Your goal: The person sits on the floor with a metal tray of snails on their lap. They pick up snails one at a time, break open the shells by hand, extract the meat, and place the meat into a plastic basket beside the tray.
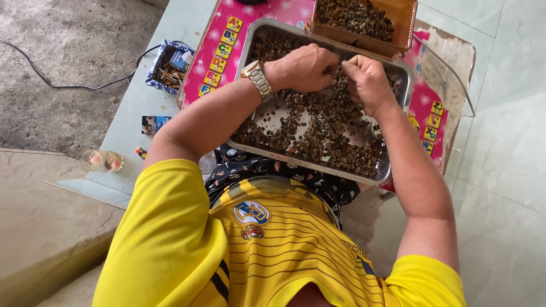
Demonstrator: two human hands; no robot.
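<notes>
A metal tray [389, 170] on my lap holds several small dark brown snails [318, 131] spread over its bottom. My left hand [304, 68], with a gold watch on the wrist, hovers over the tray's far part with fingers curled in. My right hand [367, 82] is close beside it, fingers pinched together. Both hands meet over the snails and seem to pinch a small one between them, but the piece itself is hidden by the fingers.
A brown plastic basket [406, 25] full of the same snails stands beyond the tray, on a pink lettered board [213, 40]. To the left are a blue-and-white dish [165, 68], a small card [153, 123], a glass [99, 160] and a black cable [57, 82].
</notes>
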